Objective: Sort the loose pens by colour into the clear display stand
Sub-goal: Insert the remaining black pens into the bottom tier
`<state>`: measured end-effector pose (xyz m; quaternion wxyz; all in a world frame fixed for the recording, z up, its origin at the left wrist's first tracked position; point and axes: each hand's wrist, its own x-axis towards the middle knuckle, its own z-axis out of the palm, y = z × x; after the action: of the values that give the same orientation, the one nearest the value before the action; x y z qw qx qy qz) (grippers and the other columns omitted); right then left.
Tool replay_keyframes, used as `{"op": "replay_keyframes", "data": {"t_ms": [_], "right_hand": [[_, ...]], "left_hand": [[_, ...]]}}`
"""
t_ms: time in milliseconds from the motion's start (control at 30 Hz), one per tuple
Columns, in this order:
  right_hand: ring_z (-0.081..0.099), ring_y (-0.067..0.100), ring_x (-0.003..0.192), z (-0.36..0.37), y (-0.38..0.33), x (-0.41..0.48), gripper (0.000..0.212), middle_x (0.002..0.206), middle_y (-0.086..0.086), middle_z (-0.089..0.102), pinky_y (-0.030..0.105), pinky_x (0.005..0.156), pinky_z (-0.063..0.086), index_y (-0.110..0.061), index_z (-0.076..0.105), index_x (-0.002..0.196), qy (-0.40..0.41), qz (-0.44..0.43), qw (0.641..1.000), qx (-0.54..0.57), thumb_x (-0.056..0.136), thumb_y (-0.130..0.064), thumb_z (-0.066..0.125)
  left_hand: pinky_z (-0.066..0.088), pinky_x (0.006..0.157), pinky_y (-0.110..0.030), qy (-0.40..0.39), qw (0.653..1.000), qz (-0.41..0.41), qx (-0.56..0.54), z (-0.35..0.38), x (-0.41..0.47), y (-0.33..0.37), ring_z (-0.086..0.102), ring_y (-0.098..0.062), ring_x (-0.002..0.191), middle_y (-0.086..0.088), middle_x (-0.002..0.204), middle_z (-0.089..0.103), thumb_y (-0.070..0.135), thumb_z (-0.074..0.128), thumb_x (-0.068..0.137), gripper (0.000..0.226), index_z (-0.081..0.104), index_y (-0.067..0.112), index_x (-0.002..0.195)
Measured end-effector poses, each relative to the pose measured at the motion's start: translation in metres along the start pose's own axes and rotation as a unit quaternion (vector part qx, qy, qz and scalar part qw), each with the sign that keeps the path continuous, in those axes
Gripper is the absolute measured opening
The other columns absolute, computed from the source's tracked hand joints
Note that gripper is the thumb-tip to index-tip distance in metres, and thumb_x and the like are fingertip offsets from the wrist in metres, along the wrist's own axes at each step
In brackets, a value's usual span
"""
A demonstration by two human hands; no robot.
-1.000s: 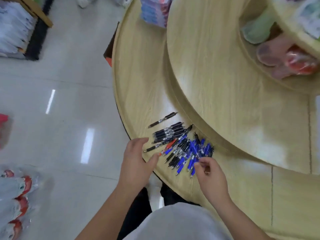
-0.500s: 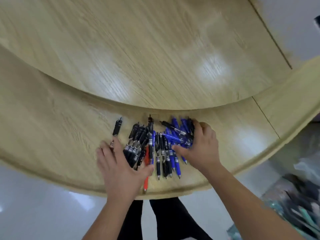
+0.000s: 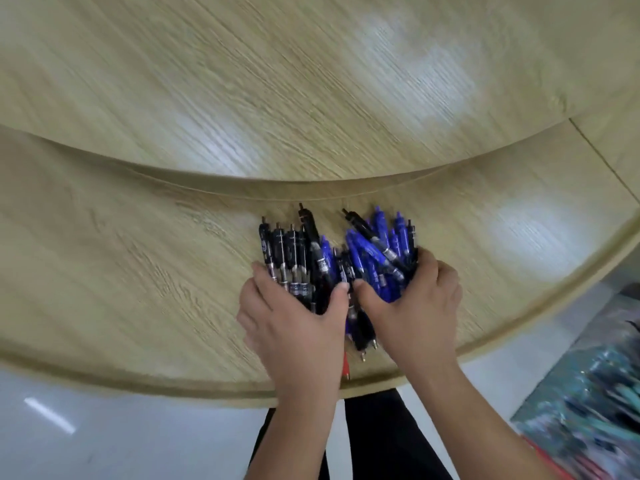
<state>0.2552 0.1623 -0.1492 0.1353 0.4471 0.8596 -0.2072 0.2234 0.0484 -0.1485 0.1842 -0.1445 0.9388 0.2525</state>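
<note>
Sorting is judged barely begun at the bench point(image 3: 138, 271).
Mostly black pens point(image 3: 291, 251) are clasped in the curled left grip point(image 3: 294, 306), blue pens point(image 3: 377, 251) in the right grip point(image 3: 412, 299); no stand is seen.

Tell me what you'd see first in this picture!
The heap of pens jumps out, near the front edge of the curved wooden table. The left hand grips the black pens on the left, and the right hand grips the blue pens beside them. A bit of a red pen peeks out between the wrists.
</note>
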Motion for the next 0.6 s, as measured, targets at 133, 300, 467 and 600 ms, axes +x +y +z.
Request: {"op": "replay_keyframes", "data": {"t_ms": [133, 300, 467, 600], "right_hand": [[0.040, 0.028, 0.114, 0.009, -0.012, -0.012, 0.075, 0.129, 0.009, 0.042, 0.039, 0.094, 0.039, -0.015, 0.036, 0.140, -0.011, -0.031, 0.999, 0.021, 0.082, -0.056, 0.062], [0.038, 0.022, 0.114, 0.010, -0.022, -0.014, 0.051, 0.128, 0.007, 0.043, 0.036, 0.098, 0.036, -0.015, 0.038, 0.140, -0.058, -0.096, 0.992, 0.050, 0.094, -0.033, 0.050], [0.039, 0.013, 0.102, -0.002, -0.030, -0.006, 0.026, 0.105, -0.005, 0.050, 0.030, 0.088, 0.036, -0.022, 0.051, 0.125, -0.123, -0.146, 0.975, 0.113, 0.101, -0.027, 0.041], [0.050, 0.014, 0.092, -0.005, -0.033, -0.004, 0.023, 0.094, -0.004, 0.061, 0.034, 0.076, 0.044, -0.025, 0.056, 0.106, -0.159, -0.140, 0.962, 0.170, 0.103, -0.031, 0.034]], "left_hand": [[0.050, 0.089, -0.040, -0.003, 1.000, 0.017, 0.006, 0.002, 0.002, 0.011, 0.054, -0.028, 0.108, -0.011, 0.121, 0.055, 0.063, 0.067, 0.078, 0.088, 0.042, 0.005, 0.139], [0.048, 0.082, -0.040, -0.018, 1.000, 0.000, -0.015, 0.000, 0.006, 0.014, 0.053, -0.030, 0.103, -0.012, 0.115, 0.056, 0.055, 0.064, 0.083, 0.070, 0.048, 0.007, 0.132], [0.050, 0.081, -0.034, -0.068, 0.995, -0.015, -0.071, -0.006, 0.015, 0.026, 0.058, -0.026, 0.100, -0.008, 0.109, 0.058, 0.052, 0.060, 0.088, 0.055, 0.051, 0.008, 0.120], [0.049, 0.078, -0.028, -0.084, 0.991, -0.027, -0.104, -0.007, 0.013, 0.029, 0.057, -0.022, 0.096, -0.008, 0.109, 0.057, 0.053, 0.057, 0.091, 0.054, 0.053, 0.007, 0.117]]}}
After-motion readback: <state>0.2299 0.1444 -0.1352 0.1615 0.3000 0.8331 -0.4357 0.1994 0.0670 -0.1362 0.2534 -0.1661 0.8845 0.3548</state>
